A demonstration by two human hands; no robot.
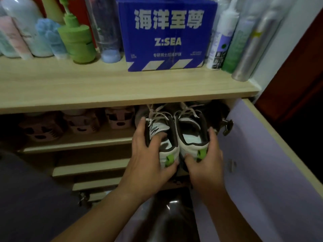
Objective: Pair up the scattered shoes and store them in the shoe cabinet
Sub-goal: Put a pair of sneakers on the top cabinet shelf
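In the open shoe cabinet (pixel 122 95), pink slippers (pixel 83 124) sit on the top shelf at nine o'clock, while the left hand (pixel 148 159) and right hand (pixel 206 165), each grip clamped on a heel, hold the paired sneakers (pixel 176 133), toes pointing twelve o'clock into the shelf.

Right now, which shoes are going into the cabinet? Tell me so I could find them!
Find the big blue box on top of the cabinet. Just below it, at the top shelf's right end beside the open purple door, both hands grip a pair of sneakers. They are white and dark with bright green heel tabs, unlike the pink animal-face slippers to their left.
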